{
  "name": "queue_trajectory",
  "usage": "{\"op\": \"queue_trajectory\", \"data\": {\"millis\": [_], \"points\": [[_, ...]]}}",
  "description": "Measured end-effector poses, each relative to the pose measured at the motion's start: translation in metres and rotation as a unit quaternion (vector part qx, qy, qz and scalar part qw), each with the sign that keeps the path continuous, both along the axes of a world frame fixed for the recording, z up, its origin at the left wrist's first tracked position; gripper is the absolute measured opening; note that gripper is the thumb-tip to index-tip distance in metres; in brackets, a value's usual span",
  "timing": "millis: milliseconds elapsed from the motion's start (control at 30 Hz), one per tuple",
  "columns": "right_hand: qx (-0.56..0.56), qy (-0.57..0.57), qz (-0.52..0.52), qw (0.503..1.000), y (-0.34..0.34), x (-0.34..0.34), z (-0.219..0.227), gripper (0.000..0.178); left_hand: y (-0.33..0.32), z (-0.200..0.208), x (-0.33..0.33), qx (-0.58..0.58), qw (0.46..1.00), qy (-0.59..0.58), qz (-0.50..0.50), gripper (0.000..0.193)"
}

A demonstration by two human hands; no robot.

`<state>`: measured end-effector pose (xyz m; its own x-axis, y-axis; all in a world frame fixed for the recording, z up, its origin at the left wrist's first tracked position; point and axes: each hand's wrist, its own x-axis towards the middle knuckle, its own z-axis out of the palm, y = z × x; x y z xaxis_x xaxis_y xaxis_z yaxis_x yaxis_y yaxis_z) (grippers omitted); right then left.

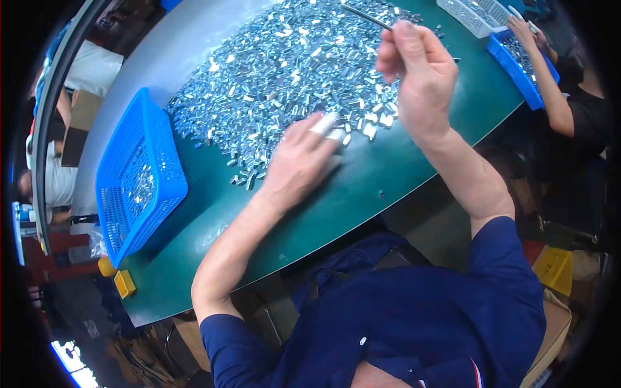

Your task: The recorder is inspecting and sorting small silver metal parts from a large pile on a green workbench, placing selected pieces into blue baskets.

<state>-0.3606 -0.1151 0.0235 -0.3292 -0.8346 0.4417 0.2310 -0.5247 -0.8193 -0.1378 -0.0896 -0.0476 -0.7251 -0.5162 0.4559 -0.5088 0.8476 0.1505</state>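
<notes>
right hand (pixel 425 81) pinching dark rod (pixel 365 17), left hand (pixel 297 158) at metal bits (pixel 278 71), can't tell grip, light touch probably best imo

Glints on silvery pieces (pixel 284 71), blurred left hand (pixel 299 158), dim bowed edges, seemingly soft

The worktop (pixel 349 200) is deep green, paling to a whitish sheen toward its far left edge; the small metal pieces (pixel 278 71) heaped on it are silvery with white glints. Near its left edge, a bright blue basket (pixel 169 178) shows a lattice pattern; by its near left corner, a small box (pixel 125 284) is yellow. The left hand (pixel 294 161) wears white finger coverings (pixel 323 123). The right hand's (pixel 424 81) rod (pixel 365 17) is dark grey, the shirt (pixel 420 304) navy.
</notes>
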Motion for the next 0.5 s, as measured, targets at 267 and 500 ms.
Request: {"op": "queue_trajectory", "data": {"millis": [267,500], "points": [[-0.004,0.028,-0.050,0.998,0.050,-0.054,-0.011,0.027,-0.039,-0.016,-0.146,0.013,0.991,-0.050,-0.125,0.051],[0.043,-0.001,-0.095,0.995,0.082,-0.090,-0.010,0.027,-0.073,-0.021,-0.202,-0.018,0.989,-0.100,-0.109,0.052]]}}
